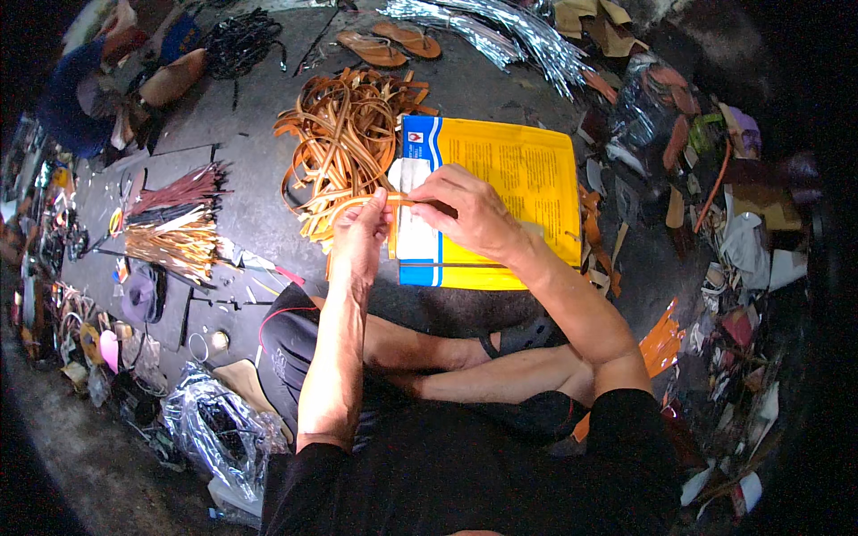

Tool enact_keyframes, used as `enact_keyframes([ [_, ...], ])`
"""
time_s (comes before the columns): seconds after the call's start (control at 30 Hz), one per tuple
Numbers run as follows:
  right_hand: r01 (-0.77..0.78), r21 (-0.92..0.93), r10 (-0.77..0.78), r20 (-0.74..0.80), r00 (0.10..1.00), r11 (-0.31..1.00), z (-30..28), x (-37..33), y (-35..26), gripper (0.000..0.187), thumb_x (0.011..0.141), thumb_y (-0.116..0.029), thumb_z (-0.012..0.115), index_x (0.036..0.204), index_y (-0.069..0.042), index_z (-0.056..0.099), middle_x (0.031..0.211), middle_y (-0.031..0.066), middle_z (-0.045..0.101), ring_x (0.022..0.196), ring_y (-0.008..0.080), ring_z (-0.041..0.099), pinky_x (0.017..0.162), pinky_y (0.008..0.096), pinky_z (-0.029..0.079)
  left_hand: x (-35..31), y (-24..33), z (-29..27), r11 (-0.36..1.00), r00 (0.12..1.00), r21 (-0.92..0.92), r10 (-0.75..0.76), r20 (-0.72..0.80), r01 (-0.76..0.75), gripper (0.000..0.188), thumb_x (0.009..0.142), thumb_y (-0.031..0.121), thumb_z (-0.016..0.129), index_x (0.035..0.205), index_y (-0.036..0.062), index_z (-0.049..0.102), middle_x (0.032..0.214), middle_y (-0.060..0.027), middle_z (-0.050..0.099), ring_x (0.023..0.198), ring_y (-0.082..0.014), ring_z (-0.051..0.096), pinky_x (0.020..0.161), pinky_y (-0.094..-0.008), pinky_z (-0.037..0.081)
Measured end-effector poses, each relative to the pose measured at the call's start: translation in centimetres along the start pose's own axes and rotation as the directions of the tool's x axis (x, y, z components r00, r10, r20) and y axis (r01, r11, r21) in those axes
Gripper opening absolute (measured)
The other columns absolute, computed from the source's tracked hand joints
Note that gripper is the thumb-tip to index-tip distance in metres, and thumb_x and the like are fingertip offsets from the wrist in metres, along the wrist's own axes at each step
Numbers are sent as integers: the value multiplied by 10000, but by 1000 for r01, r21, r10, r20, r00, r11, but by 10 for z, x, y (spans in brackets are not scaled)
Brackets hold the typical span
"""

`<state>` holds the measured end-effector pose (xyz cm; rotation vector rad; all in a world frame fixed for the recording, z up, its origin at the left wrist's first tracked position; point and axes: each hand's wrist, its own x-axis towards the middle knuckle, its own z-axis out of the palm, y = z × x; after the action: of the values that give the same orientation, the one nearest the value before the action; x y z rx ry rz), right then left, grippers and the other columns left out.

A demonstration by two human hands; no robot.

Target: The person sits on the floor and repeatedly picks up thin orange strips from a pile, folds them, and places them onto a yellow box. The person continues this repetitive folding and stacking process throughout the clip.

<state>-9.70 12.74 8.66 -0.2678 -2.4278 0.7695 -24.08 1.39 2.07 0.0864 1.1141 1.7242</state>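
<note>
An orange-tan strap [399, 199] stretches between my two hands above the left edge of a yellow, white and blue printed sheet [527, 165]. My left hand [359, 234] pinches it between thumb and fingers. At the strap's other end my right hand [466, 210] is closed, its fingertips pressed together on it. Part of the strap hangs down beside my left fingers. Just beyond my left hand lies a tangled heap of similar tan straps [344, 134], touching the sheet's left side. A thin dark strip [483, 264] crosses the sheet's near part.
Sandals [374, 48] and silvery strips [500, 31] lie at the back. Bundles of maroon [174, 192] and golden strips [174, 239] are on the left. Another person [98, 80] sits far left. Scraps and plastic bags [746, 241] crowd the right. My crossed legs [429, 348] are close below.
</note>
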Motion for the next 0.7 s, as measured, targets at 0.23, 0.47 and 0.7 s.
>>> enact_keyframes([
  [0.23,-7,26,7,-29,1000,1000,0,-1,0,123,774,-72,717,869,-33,651,850,91,611,828,277,602,734,372,498,29,-4,-43,999,999,53,2,-35,0,144,908,190,663,817,82,634,733,-2,622,625,-70,549,557,-180,426],
  [0.47,22,-4,-22,-33,999,1000,4,5,2,138,766,-44,725,878,-30,647,851,83,610,815,268,611,724,357,505,9,14,-12,919,998,-389,-69,-6,61,363,926,440,585,934,79,623,780,8,584,731,-106,553,645,-236,425],
  [0.7,-6,-2,6,-23,1000,1000,-1,-1,-1,111,775,-79,709,834,-31,627,829,95,602,810,288,596,721,380,489,-5,1,9,1000,999,23,-9,42,8,188,905,239,669,811,78,653,724,7,628,611,-52,521,566,-186,386],
])
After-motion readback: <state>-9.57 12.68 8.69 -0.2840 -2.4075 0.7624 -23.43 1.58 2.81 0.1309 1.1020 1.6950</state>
